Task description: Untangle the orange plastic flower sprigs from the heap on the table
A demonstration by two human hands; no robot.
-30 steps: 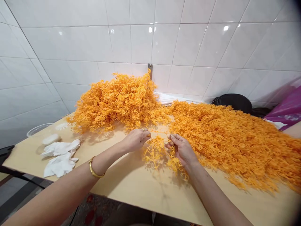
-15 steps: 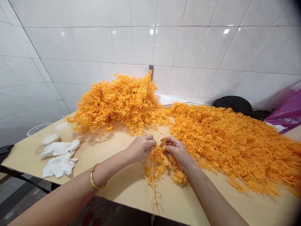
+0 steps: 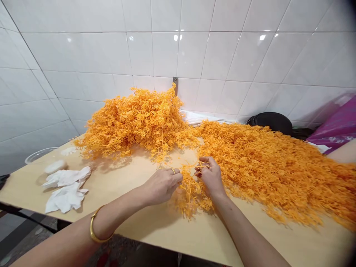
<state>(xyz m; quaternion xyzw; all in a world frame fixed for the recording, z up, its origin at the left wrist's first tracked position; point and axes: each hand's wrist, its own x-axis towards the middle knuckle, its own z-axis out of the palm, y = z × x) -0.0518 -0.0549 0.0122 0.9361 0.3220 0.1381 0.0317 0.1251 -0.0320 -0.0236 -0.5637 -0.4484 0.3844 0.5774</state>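
Observation:
An orange artificial foliage sprig (image 3: pixel 189 198), with thin stems and small leaves, hangs between my two hands over the table. My left hand (image 3: pixel 162 184), wearing a ring and a gold bangle, is closed in a pinch at the sprig's left side. From the right, my right hand (image 3: pixel 210 177) has its fingers curled round thin stems near the top of the sprig. Exactly where the fingertips meet the stems is partly hidden. A tall heap of the same foliage (image 3: pixel 136 122) stands behind my hands. To the right spreads a wider, lower pile (image 3: pixel 267 170).
White crumpled tissues (image 3: pixel 66 194) and a round white object (image 3: pixel 55 167) lie on the tan table (image 3: pixel 144 226) at left, near a clear round rim (image 3: pixel 39 154). A black item (image 3: pixel 271 122), a purple bag (image 3: pixel 335 128) and another person's arm (image 3: pixel 345 152) are at right.
My right hand has moved slightly up and right, its fingers curling more. My left hand has shifted a little down and left. The sprig's long dangling tip has risen.

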